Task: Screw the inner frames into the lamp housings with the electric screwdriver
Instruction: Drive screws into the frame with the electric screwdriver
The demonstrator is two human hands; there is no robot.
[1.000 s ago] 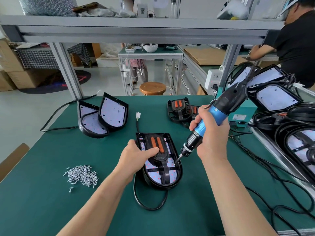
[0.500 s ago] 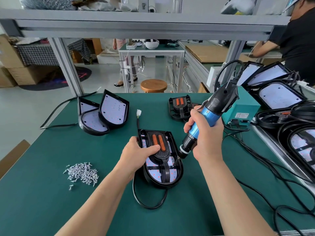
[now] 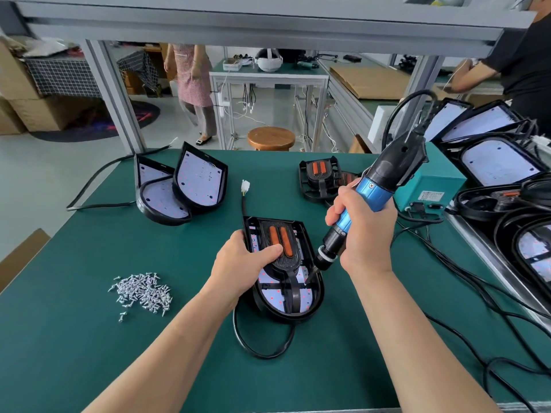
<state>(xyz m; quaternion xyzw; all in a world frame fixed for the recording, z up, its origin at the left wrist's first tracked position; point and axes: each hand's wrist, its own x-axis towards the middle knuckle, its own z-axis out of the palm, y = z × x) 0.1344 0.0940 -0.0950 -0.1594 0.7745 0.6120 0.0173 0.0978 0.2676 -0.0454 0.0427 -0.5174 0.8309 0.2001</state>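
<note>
A black lamp housing [image 3: 310, 308] lies on the green table in front of me, with a black inner frame [image 3: 290, 262] bearing two orange strips set inside it. My left hand [image 3: 241, 262] grips the housing's left edge, thumb laid across the frame. My right hand [image 3: 362, 234] grips the blue and black electric screwdriver [image 3: 375, 193], tilted so its bit touches the frame's lower right part. A pile of small silver screws [image 3: 143, 292] lies to the left.
Two open housings [image 3: 179, 186] stand at the back left, spare inner frames [image 3: 320, 178] at the back centre. A teal power box [image 3: 429, 189] and stacked housings [image 3: 501, 162] with black cables crowd the right. Two people are in the background.
The screwdriver has come down and its bit now sits on the frame's lower right. My left hand stays on the housing. A person has walked into view behind the bench.
</note>
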